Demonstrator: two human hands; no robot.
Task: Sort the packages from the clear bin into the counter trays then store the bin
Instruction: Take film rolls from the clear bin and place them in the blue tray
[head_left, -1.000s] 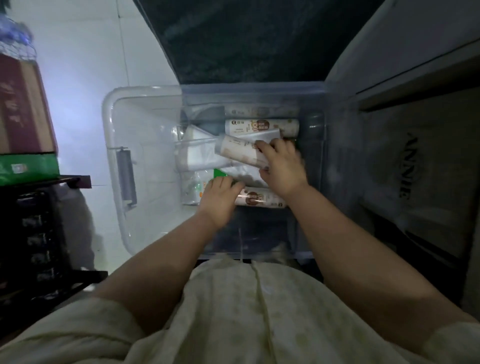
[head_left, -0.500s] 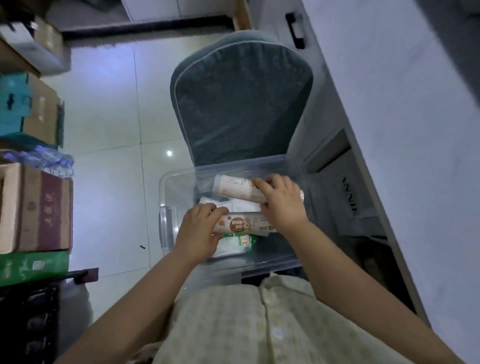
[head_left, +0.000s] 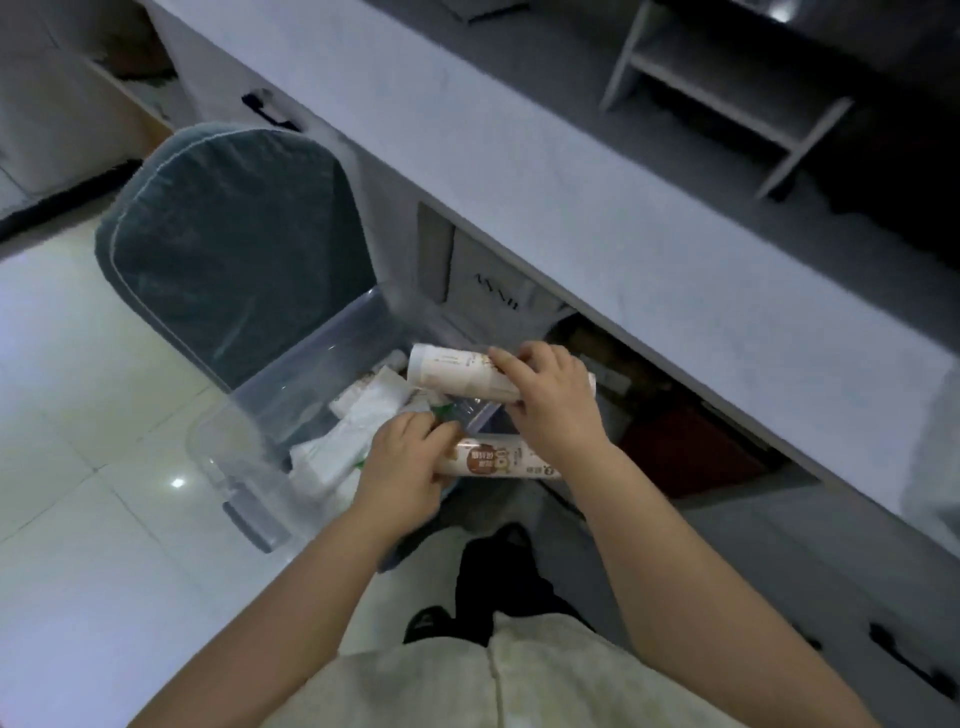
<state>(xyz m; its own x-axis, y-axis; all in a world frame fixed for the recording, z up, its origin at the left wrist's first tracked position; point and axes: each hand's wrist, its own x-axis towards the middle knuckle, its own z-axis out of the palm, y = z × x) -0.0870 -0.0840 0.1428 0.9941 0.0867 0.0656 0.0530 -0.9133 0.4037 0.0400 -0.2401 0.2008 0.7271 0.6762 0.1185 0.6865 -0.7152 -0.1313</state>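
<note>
Clear bin has white packs, can't count em. My left grip clamps one brown-label roll, right grip clamps one pale roll.

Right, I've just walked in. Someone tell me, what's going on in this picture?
A person stands over a clear bin on the floor beside a counter. The left hand grips a brown-labelled roll; the right hand grips a paler roll, a little farther away. Both rolls are held above the white packages that lie in the bin. Neither has reached the counter yet.
</note>
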